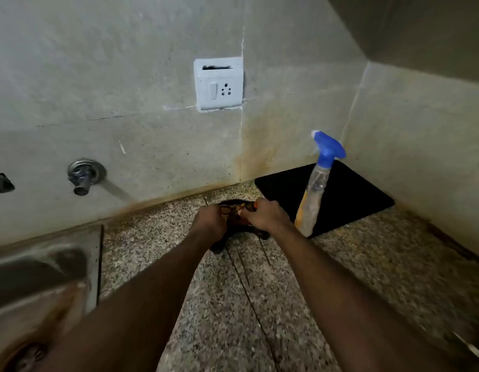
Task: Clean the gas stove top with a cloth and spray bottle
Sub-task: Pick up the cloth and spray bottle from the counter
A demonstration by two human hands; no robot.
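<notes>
View down a person's two bare forearms onto a speckled stone counter (260, 304). The spray bottle (317, 183), clear with a blue trigger head, stands upright and nobody is touching it. It rests on the front left edge of a flat black slab (348, 194), which fills the wall corner behind and to the right of the bottle. This slab is probably the stove top, though no burners or knobs show.

Just left of the bottle, both hands meet over a dark round object (237, 204) with orange-brown patches. The left hand (210, 224) and the right hand (268, 218) grip it from either side, fingers curled tight around it. Whether it is a burner part or a bunched cloth cannot be told, and no separate cloth is in view.

Far left of the bottle are a steel sink (45, 264) and, higher up, a wall tap (84, 174). A white socket (219, 84) is on the wall above and left of the bottle.

The task looks barely begun. No spray can be seen on the slab and no wiping is under way, so spraying and wiping both seem still to be done.
</notes>
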